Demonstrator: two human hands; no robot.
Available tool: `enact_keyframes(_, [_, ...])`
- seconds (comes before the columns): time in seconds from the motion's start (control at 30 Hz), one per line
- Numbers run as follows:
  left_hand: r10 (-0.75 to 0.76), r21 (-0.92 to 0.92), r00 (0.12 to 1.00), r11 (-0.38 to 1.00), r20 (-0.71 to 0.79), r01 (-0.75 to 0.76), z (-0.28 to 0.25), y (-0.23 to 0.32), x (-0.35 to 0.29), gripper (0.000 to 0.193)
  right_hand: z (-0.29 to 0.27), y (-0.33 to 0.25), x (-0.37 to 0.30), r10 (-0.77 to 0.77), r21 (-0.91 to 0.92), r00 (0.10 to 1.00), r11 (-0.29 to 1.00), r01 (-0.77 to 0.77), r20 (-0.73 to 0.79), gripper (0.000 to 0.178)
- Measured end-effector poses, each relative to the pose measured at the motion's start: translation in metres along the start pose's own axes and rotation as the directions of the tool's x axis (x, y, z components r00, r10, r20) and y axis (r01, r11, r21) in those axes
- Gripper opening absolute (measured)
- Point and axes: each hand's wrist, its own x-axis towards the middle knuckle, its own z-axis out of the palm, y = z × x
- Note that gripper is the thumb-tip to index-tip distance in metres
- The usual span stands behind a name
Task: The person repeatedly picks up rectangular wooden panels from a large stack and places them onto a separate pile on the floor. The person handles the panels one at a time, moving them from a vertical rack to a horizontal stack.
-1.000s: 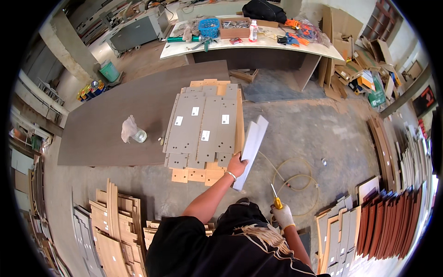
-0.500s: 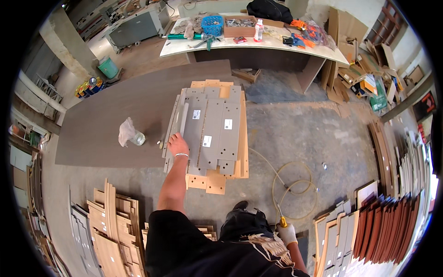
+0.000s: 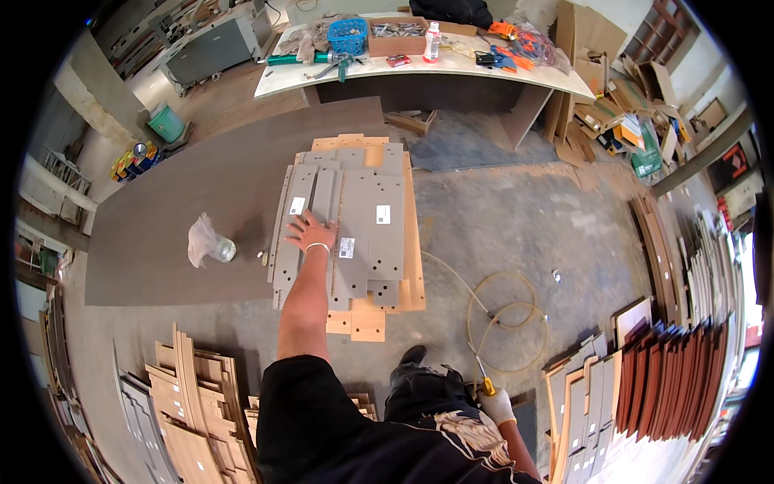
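My bare left hand (image 3: pixel 310 232), a white band at its wrist, lies with fingers spread on a stack of grey drilled boards (image 3: pixel 359 194). Its fingers are beside a white label (image 3: pixel 297 206) on a left-hand board. Light wood-coloured boards (image 3: pixel 368 324) stick out from beneath the grey ones. Down by my right leg, my gloved right hand (image 3: pixel 496 406) is closed around a yellow-handled air blow gun (image 3: pixel 488 387). A pale hose (image 3: pixel 453 273) runs from the gun and coils on the floor.
Left of the stack, a clear jar (image 3: pixel 224 249) with a plastic bag stands on a large brown panel (image 3: pixel 161 234). A cluttered worktable (image 3: pixel 403 68) is beyond. Leaning boards (image 3: pixel 193 403) stand at lower left, reddish-brown boards (image 3: pixel 673 383) at lower right. Cardboard (image 3: pixel 613 113) is piled far right.
My left hand has gone from gripping a tilted board's edge to lying spread on the stack. That board now lies flatter, and a label shows farther left. The view has shifted slightly.
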Motion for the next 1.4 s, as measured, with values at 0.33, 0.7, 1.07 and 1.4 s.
enact_keyframes(0.33, [-0.113, 0.243, 0.958, 0.953, -0.264, 0.179, 0.019, -0.012, 0.036, 0.076, -0.034, 0.024, -0.026, 0.061, -0.063, 0.996, 0.996, -0.065, -0.060, 0.028])
enact_keyframes(0.7, [0.616, -0.632, 0.164, 0.771, 0.771, 0.074, 0.208, 0.173, -0.487, 0.021, -0.029, 0.141, -0.064, 0.204, 0.184, 0.979, 0.963, -0.198, -0.010, 0.033])
enact_keyframes(1.07, [0.539, -0.557, -0.208, 0.636, 0.816, -0.535, 0.243, 0.334, -0.735, 0.025, -0.051, 0.368, -0.189, 0.891, 0.966, 0.374, -0.246, -0.078, 0.257, 0.025])
enact_keyframes(1.4, [0.326, -0.521, -0.432, 0.271, 0.841, -0.809, 0.341, 0.315, -0.957, 0.020, -0.008, 0.470, -0.288, 0.719, 0.342, 0.488, -0.677, 0.652, 0.495, 0.014])
